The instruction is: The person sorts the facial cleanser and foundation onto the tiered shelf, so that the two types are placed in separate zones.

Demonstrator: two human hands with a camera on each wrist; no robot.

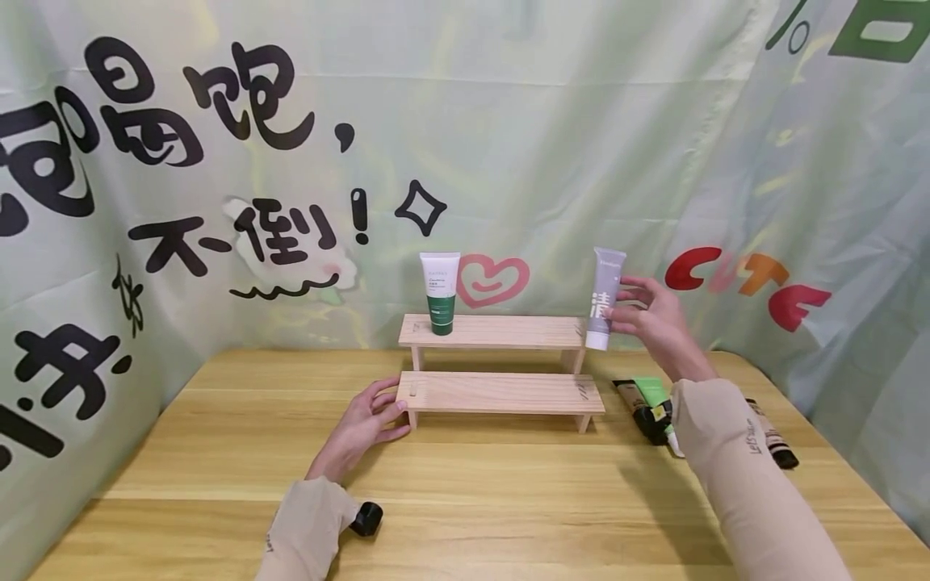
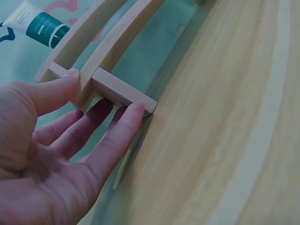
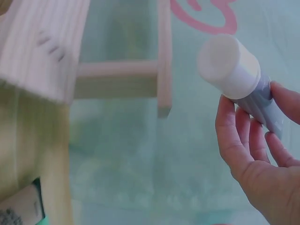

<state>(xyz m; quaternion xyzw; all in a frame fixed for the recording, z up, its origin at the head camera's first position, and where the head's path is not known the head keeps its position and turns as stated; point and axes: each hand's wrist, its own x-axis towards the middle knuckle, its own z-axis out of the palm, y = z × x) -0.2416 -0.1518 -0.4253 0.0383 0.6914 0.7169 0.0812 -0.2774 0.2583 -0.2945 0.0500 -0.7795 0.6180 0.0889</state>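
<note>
A two-step wooden stand rises from the table. At its left end my left hand grips the lower step, thumb against the board's edge and fingertips on the leg. A white-and-green squeeze tube stands cap down on the upper step, towards the left. My right hand pinches a grey squeeze tube with a white cap, cap downward. The tube is held in the air by the upper step's right end; the right wrist view shows a gap between them.
Right of the stand lie a brown tube and a green tube with dark caps near them. Another brown tube lies partly behind my right sleeve. A black object shows beside my left sleeve. Printed cloth hangs behind the table.
</note>
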